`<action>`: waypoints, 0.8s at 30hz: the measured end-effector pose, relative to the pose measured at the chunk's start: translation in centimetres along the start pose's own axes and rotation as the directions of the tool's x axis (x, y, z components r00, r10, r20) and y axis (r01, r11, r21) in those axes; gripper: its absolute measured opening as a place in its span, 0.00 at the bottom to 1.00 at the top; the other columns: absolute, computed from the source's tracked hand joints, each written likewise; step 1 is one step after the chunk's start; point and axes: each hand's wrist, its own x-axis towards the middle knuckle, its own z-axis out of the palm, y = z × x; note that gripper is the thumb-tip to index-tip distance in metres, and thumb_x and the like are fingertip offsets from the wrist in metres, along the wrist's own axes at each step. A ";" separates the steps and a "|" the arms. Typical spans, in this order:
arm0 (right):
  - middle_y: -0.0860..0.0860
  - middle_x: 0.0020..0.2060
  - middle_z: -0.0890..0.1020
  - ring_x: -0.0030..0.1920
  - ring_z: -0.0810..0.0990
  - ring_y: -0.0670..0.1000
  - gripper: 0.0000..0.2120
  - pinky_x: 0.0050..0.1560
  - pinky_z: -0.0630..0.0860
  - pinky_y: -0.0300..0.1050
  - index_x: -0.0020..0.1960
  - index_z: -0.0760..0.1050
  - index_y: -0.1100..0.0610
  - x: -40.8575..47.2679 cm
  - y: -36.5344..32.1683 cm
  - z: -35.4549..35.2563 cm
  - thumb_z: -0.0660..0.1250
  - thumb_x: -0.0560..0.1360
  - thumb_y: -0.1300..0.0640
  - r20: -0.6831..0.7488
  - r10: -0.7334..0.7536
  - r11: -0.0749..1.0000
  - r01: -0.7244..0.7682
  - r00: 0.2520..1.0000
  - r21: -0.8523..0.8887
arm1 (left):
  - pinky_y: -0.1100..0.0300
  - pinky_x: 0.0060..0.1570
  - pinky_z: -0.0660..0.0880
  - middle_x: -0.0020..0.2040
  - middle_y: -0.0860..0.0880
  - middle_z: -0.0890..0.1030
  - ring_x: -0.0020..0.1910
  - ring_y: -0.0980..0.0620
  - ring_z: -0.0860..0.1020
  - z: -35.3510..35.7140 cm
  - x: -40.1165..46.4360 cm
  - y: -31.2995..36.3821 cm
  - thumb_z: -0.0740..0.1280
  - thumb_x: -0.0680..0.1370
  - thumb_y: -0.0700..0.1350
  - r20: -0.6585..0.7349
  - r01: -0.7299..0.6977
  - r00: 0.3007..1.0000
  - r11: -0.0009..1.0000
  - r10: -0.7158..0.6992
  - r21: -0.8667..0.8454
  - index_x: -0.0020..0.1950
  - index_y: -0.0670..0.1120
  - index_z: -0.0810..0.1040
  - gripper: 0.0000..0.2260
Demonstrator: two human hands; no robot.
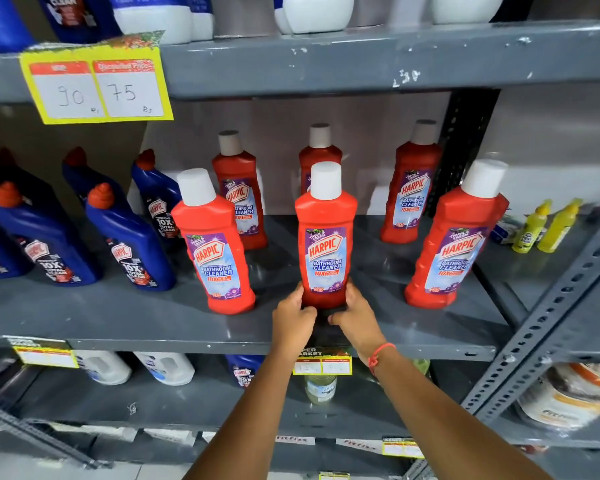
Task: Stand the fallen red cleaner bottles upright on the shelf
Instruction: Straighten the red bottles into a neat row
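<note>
Several red cleaner bottles with white caps stand upright on the grey middle shelf [153,317]. The front centre bottle [325,237] is held at its base from both sides: my left hand [293,318] grips its lower left and my right hand [355,315] its lower right. Another red bottle [213,244] stands front left and one [454,237] front right. Three more stand behind, at back left [241,192], back centre [319,157] partly hidden by the held bottle, and back right [411,188]. None lies on its side in view.
Blue cleaner bottles [129,237] with red caps fill the shelf's left part. Two small yellow bottles [548,226] stand at the right, beyond a perforated grey upright [541,341]. A yellow price tag [94,84] hangs from the shelf above. White bottles lie on the shelf below.
</note>
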 end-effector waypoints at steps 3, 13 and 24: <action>0.55 0.56 0.80 0.58 0.78 0.57 0.31 0.61 0.75 0.54 0.66 0.68 0.55 0.1 0.1 -0.2 0.62 0.65 0.73 0.008 0.002 1.000 -0.002 1.000 -0.007 | 0.64 0.48 0.73 0.49 0.51 0.81 0.47 0.52 0.77 0.4 -0.8 0.9 0.58 0.68 0.32 -0.145 0.017 0.989 1.000 -0.021 -0.026 0.62 0.49 0.74 0.24; 0.62 0.61 0.74 0.62 0.73 0.60 0.20 0.58 0.68 0.44 0.62 0.68 0.63 -1.9 5.3 -10.9 0.59 0.71 0.74 -0.668 0.166 0.955 0.051 0.725 0.292 | 0.68 0.51 0.72 0.53 0.50 0.78 0.55 0.52 0.77 10.2 -6.8 3.7 0.61 0.73 0.36 -0.015 -0.074 0.997 0.994 0.073 -0.079 0.55 0.48 0.75 0.13; 0.51 0.68 0.69 0.69 0.68 0.52 0.27 0.67 0.67 0.43 0.70 0.64 0.61 2.6 5.2 -16.3 0.58 0.72 0.74 -0.330 0.212 0.951 -0.117 0.920 0.286 | 0.76 0.30 0.66 0.51 0.42 0.80 0.39 0.50 0.76 15.0 -3.1 7.7 0.61 0.71 0.38 0.146 0.077 0.985 0.989 -0.095 0.124 0.72 0.48 0.59 0.29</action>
